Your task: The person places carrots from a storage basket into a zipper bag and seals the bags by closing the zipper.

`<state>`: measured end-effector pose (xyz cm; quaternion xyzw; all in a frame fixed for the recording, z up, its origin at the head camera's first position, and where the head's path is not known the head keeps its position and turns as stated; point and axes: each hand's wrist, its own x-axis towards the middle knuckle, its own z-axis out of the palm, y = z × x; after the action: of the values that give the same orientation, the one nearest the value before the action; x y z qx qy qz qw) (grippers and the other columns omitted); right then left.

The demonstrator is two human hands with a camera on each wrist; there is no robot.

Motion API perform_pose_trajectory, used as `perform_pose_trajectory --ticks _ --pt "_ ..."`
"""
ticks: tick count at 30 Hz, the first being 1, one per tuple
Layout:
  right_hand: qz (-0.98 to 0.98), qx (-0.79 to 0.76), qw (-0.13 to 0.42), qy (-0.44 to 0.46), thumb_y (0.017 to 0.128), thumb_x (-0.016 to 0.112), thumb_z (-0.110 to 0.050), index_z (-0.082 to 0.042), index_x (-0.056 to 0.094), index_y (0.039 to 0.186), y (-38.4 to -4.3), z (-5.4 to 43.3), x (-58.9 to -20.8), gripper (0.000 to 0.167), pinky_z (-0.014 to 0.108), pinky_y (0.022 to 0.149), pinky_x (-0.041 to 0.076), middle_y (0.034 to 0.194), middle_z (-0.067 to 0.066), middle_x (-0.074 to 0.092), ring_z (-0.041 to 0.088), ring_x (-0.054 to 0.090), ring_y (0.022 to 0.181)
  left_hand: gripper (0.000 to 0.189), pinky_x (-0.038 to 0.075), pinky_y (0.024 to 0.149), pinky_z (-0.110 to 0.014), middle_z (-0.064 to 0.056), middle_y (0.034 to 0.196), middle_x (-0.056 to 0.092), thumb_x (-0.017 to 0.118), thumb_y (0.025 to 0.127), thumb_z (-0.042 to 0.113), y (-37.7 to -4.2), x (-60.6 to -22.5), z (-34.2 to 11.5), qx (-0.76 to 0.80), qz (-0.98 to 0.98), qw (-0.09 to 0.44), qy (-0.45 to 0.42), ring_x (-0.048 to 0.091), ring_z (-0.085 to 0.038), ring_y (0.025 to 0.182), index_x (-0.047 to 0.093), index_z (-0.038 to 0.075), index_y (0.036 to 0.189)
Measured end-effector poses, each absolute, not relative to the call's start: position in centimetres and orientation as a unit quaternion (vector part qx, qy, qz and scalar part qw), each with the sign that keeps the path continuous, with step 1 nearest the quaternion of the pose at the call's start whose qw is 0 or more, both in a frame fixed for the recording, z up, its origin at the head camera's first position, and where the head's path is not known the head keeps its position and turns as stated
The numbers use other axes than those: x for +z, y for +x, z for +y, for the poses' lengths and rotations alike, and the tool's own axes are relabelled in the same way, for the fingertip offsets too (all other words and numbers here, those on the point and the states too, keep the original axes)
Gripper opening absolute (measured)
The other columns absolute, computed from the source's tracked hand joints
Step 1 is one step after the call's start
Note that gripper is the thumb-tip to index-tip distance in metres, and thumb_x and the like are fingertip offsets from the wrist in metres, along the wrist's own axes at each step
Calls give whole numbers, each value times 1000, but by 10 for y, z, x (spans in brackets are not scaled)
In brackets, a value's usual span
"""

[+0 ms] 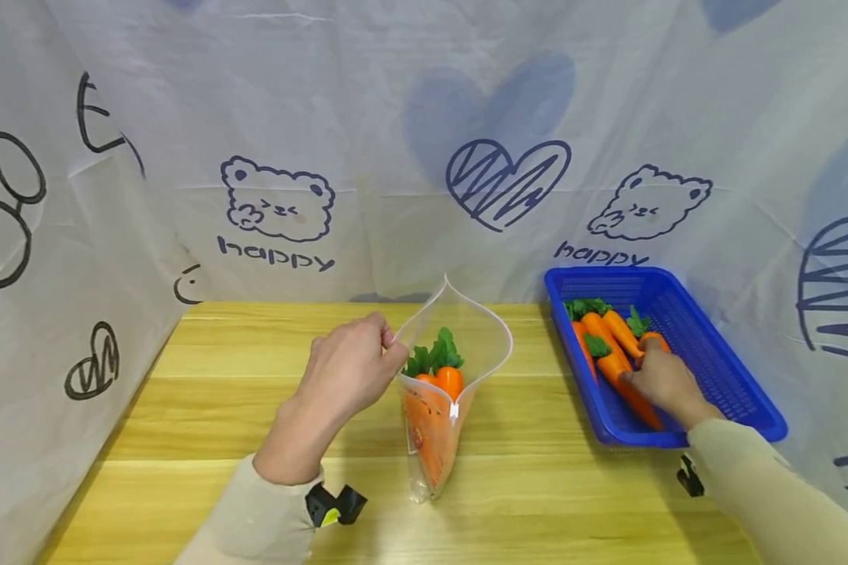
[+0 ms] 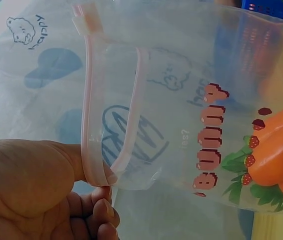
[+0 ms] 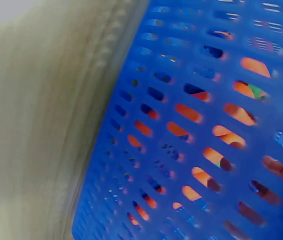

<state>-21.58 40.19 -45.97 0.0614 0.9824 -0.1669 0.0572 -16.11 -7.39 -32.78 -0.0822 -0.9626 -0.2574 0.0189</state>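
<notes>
Pale sleeve (image 1: 254,510); left grip (image 1: 342,369) pinching bag (image 1: 486,337); right grip (image 1: 666,380) in basket (image 1: 729,369), closure unclear; wooden table (image 1: 537,486); patterned sheet (image 1: 389,157) behind.

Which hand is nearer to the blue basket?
Right. The right hand is in the basket, at the carrots; the left hand is off to its left, pinching the rim of the bag.

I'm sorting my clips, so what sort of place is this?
Probably a small screened-off work booth: a printed sheet closes off the back and sides of a wood-grain table, which holds a basket of carrots.
</notes>
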Motion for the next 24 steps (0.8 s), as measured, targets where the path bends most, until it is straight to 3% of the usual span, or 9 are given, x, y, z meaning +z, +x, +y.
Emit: perform_pose_trajectory --ticks 4,8,13,20,24 --pt "984 -153 69 57 95 71 -34 5 65 105 -213 404 -465 40 47 65 49 84 15 67 34 63 75 10 44 75 -46 -1 71 59 59 93 24 -161 -328 -74 -257 -963 18 -84 56 -23 66 61 15 89" --pt "985 -148 71 51 95 70 -41 -7 60 81 -215 399 -470 39 39 57 40 67 3 52 25 53 62 10 44 76 -47 -1 71 59 59 93 24 -162 -328 -73 -255 -963 13 -84 56 -23 67 60 15 89" --pt "989 -124 66 46 92 72 -46 -5 58 84 -221 389 -471 45 46 59 46 69 7 55 29 56 64 10 45 77 -48 -1 70 58 59 93 24 -163 -327 -73 -253 -964 11 -83 55 -23 66 61 15 89" --pt "984 -94 119 89 89 75 -45 -8 57 78 -223 382 -468 43 53 60 49 75 14 61 36 64 71 10 43 77 -47 -1 71 58 59 93 24 -163 -326 -72 -256 -963 8 -86 56 -23 68 60 15 88" --pt "984 -86 123 94 90 74 -43 -5 59 82 -224 381 -469 42 56 65 51 79 17 63 39 64 75 10 43 78 -47 -1 71 58 59 93 24 -164 -326 -70 -254 -963 5 -87 56 -23 69 60 15 88"
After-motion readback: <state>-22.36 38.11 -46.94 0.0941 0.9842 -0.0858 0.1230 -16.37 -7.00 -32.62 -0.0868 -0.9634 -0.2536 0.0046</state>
